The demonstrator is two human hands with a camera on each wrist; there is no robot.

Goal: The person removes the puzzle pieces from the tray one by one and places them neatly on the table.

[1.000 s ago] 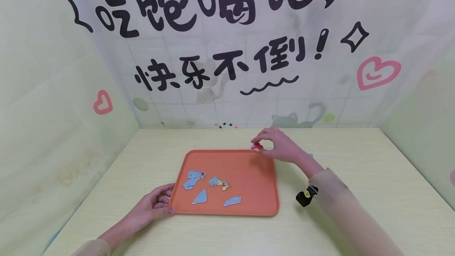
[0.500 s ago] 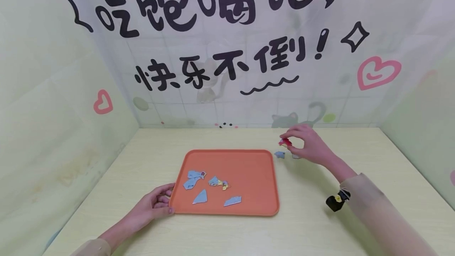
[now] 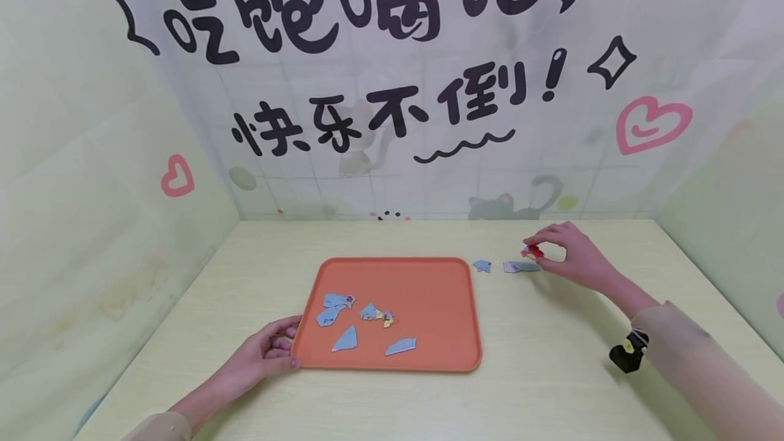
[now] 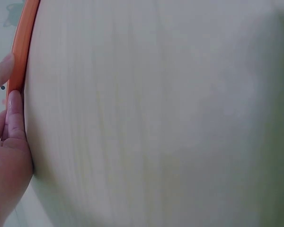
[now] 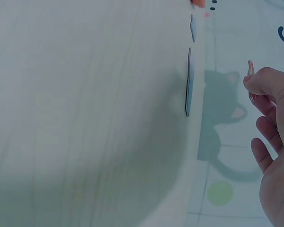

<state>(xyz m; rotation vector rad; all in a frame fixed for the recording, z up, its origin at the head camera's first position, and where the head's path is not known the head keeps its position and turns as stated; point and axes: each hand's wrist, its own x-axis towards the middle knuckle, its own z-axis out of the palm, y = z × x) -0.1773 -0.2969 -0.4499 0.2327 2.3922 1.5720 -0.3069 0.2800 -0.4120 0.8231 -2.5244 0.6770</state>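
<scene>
Here, a small red-and-pink piece [image 3: 532,251], thin, flat and irregular in outline, is held above the back right part of a pale, wood-grained desk [image 3: 392,403]. The thumb and index finger of the right hand [image 3: 576,258] are clamped on it; in the right wrist view the remaining fingers curl loosely, free of it. Near it on the desk lie a narrow blue-grey strip [image 3: 519,267] and, further left, a smaller jagged blue piece [image 3: 482,266]. To the left is a smooth orange tray [image 3: 429,291], rectangular with rounded corners and a raised rim. Inside are flat, light-blue pieces, including a triangle [image 3: 346,339], a four-sided piece [image 3: 401,346] and a blue-and-yellow cluster [image 3: 376,314]. The left hand [image 3: 266,351] grips the tray's left edge near the front corner, thumb on the rim, other fingers tucked against the side. The right forearm, in a loose pale sleeve [image 3: 704,366], reaches diagonally forward. Behind hangs a creased, printed cloth [image 3: 392,186].
</scene>
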